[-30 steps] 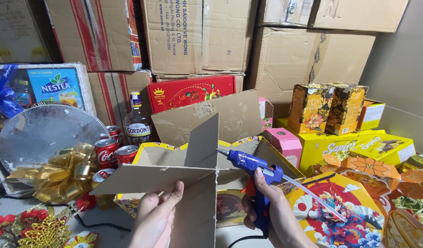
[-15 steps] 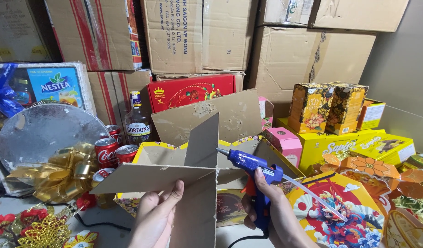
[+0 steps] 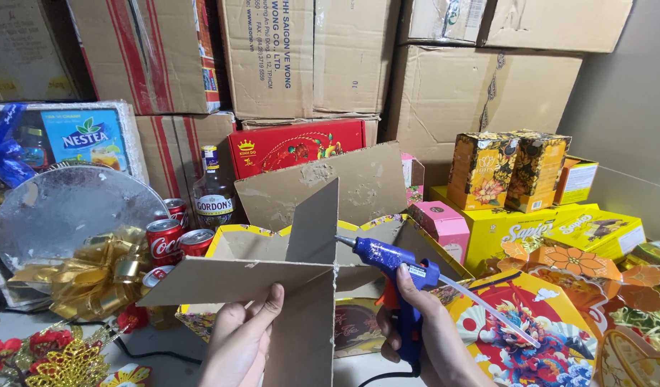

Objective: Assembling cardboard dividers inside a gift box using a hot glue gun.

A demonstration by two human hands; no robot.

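Note:
My left hand (image 3: 242, 342) grips the near bottom of a brown cardboard divider (image 3: 301, 287) made of crossed panels, held upright over a yellow-rimmed gift box (image 3: 233, 240). My right hand (image 3: 423, 333) holds a blue hot glue gun (image 3: 398, 269) by its handle, with a clear glue stick (image 3: 487, 312) jutting from the back. The gun's nozzle points left and sits right beside the divider's centre seam.
Stacked brown cartons (image 3: 330, 57) fill the back wall. Red soda cans (image 3: 174, 240), a glass bottle (image 3: 214, 197), a round silver tray (image 3: 61, 208) and a gold bow (image 3: 93, 276) lie left. Yellow and pink gift boxes (image 3: 509, 168) and colourful printed sheets (image 3: 530, 337) crowd the right.

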